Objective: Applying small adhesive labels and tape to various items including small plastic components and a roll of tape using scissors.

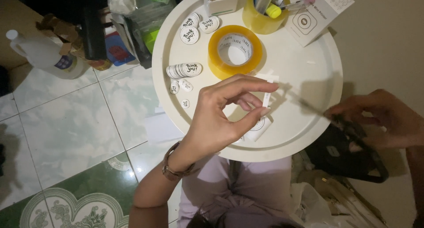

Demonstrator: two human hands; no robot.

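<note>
While the left hand (216, 117) pinches a light, floppy tape strip (266, 97) by its ends, the right hand (380, 117) grips black scissors (349, 135).

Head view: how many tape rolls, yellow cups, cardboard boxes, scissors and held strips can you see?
Tape roll: 1
Yellow cup: 1
Cardboard box: 1
Scissors, blurred, in right hand: 1
White strip, pinched by left hand: 1
Total: 5

dim, warm overhead light | hard hand shadows | right edge motion-blurred
</note>
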